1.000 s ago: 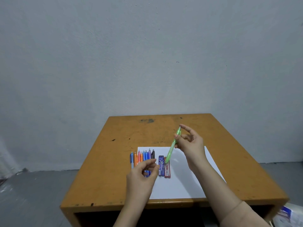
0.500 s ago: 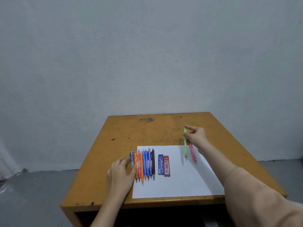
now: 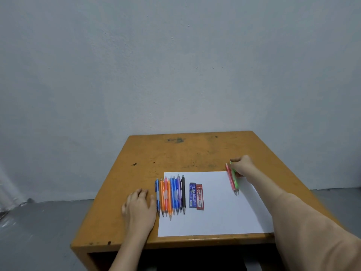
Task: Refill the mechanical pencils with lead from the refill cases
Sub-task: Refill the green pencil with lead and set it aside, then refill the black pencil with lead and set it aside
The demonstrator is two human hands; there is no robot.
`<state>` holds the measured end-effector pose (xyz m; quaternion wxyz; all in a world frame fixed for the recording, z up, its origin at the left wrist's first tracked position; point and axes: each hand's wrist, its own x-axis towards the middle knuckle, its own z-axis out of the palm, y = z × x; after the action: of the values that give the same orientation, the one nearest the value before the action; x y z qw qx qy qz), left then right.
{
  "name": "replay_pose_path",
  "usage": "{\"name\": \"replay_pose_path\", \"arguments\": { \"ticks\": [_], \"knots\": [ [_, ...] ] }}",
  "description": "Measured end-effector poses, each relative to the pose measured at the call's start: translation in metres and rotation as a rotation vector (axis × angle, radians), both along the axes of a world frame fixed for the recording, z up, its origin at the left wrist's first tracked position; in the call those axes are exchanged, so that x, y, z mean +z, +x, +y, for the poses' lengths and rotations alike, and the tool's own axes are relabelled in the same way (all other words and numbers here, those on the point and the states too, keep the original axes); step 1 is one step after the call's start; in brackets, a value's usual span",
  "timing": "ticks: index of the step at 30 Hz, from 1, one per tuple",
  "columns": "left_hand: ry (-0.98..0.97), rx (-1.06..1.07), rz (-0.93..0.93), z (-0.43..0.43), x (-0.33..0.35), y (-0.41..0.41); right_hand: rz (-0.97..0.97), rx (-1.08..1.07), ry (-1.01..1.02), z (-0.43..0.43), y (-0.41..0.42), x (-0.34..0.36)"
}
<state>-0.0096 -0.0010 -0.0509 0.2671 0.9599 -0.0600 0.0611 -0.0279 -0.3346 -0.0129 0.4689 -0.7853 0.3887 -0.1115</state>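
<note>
Left hand [image 3: 139, 204] lies flat beside the row of pencils [image 3: 172, 194], with the refill cases [image 3: 196, 195] just right, while the right hand [image 3: 242, 167] covers the green pencil [image 3: 235, 182], grip unclear, at the paper [image 3: 214, 222] edge, where a careless nudge could roll it away.

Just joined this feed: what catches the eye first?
A tight row of coloured pencils lies on the left part of the white sheet, a blue refill case and a red refill case just right of it. At the sheet's far right corner a red pencil and a green pencil lie together, the right hand on their far ends; the left hand rests flat beside the row.
</note>
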Motion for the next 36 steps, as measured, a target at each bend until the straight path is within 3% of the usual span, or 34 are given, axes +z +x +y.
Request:
{"name": "replay_pose_path", "arguments": {
  "ticks": [19, 25, 36],
  "knots": [
    [0.083, -0.012, 0.039, 0.0, 0.005, -0.005, 0.043, -0.006, -0.115, 0.001, -0.006, -0.013],
    [0.082, -0.018, 0.051, -0.001, 0.007, -0.007, -0.068, -0.032, -0.146, 0.01, -0.01, -0.008],
    [0.103, -0.017, 0.054, -0.001, 0.008, -0.009, -0.253, 0.355, -0.053, 0.085, -0.016, 0.022]
  ]
}}
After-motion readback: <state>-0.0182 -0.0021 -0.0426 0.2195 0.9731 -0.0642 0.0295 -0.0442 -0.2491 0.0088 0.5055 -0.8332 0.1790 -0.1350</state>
